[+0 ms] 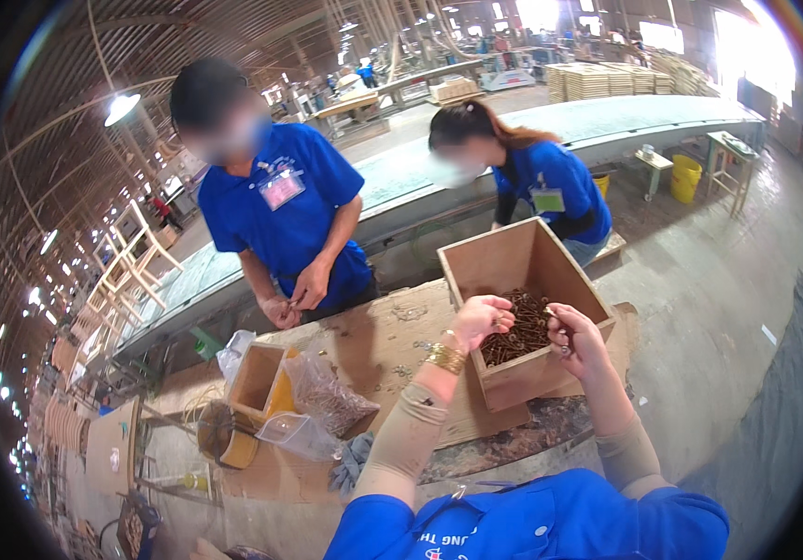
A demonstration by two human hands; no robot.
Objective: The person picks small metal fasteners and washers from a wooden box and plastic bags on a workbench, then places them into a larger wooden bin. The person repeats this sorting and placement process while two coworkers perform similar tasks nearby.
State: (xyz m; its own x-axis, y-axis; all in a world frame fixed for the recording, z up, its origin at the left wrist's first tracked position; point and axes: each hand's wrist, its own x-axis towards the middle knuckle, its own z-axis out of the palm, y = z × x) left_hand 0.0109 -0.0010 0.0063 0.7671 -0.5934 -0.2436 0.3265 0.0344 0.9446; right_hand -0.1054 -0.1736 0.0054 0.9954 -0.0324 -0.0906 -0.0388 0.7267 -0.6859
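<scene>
A large open wooden box (476,266) stands on the workbench, with a heap of brownish screws or bolts (516,338) in its bottom. My left hand (484,322) is over the box's left side, its fingers curled closed; what they hold is too small to name. On the right, my right hand (577,338) is at the box's right side, thumb and fingertips pinched together. A tiny piece may be between them, but I cannot make it out. A gold bracelet (445,357) circles my left wrist.
Left of the box lie a clear bag of small hardware (327,392), a smaller wooden box (257,375), a clear plastic scoop-like container (299,436) and a grey cloth (355,461). One co-worker (289,215) stands across the bench; another (551,191) sits behind the large box.
</scene>
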